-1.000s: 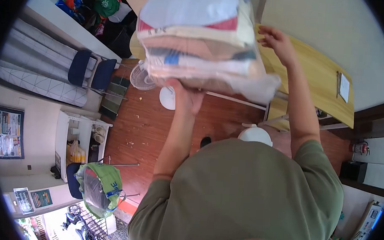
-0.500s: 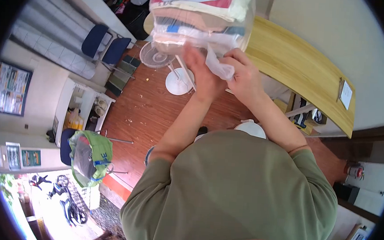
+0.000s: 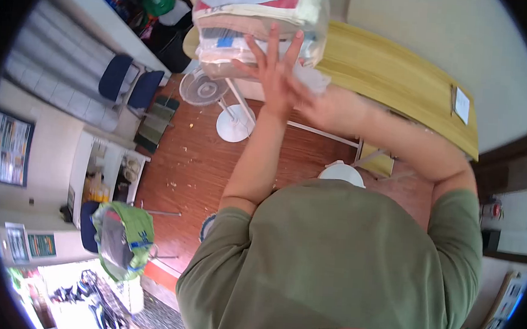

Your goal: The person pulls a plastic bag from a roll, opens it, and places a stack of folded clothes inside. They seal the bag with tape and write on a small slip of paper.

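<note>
A clear plastic bag [image 3: 257, 25] packed with folded cloths sits at the top of the view, on the near end of the wooden table. My left hand [image 3: 275, 75] is open in front of the bag's lower side, fingers spread and pointing up. Beside it, a loose whitish end of plastic [image 3: 311, 78] sticks out between my two hands. My right hand [image 3: 333, 110] lies just below that plastic, bent inward against my left wrist. Its fingers are smeared by motion, so their grip on the plastic is not clear.
The long wooden table [image 3: 395, 76] runs right, with a clipboard [image 3: 461, 105] at its far end. A white fan [image 3: 234, 124] stands on the floor. Blue chairs [image 3: 142, 89] and a white shelf [image 3: 89, 160] are left. A green bag [image 3: 131, 229] rests on another chair.
My left hand has moved up in front of the bag and spread its fingers. My right hand, earlier pinching the plastic end, has turned inward toward my left wrist. The whole view has shifted slightly.
</note>
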Demonstrator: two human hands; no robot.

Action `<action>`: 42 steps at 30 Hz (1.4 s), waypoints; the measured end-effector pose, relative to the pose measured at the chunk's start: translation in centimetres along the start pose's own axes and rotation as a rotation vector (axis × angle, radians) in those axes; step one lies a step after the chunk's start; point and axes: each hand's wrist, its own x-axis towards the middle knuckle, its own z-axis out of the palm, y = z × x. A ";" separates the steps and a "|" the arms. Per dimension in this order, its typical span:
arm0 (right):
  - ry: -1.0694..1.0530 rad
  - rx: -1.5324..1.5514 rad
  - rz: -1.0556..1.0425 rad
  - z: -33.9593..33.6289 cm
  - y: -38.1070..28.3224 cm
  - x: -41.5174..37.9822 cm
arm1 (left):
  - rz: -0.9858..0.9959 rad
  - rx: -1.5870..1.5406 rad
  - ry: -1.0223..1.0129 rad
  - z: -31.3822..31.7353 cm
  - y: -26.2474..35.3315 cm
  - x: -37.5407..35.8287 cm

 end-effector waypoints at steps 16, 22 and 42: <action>0.206 1.379 1.347 3.5 0.7 0.7 | 0.557 -0.296 -0.159 -2.7 -4.2 4.6; 0.276 -0.051 0.394 2.0 -1.7 2.0 | 0.588 -0.251 -0.550 -5.4 -3.1 8.2; 0.446 0.236 1.098 4.4 -4.0 2.3 | 0.680 -0.285 -0.612 -5.0 -3.3 9.9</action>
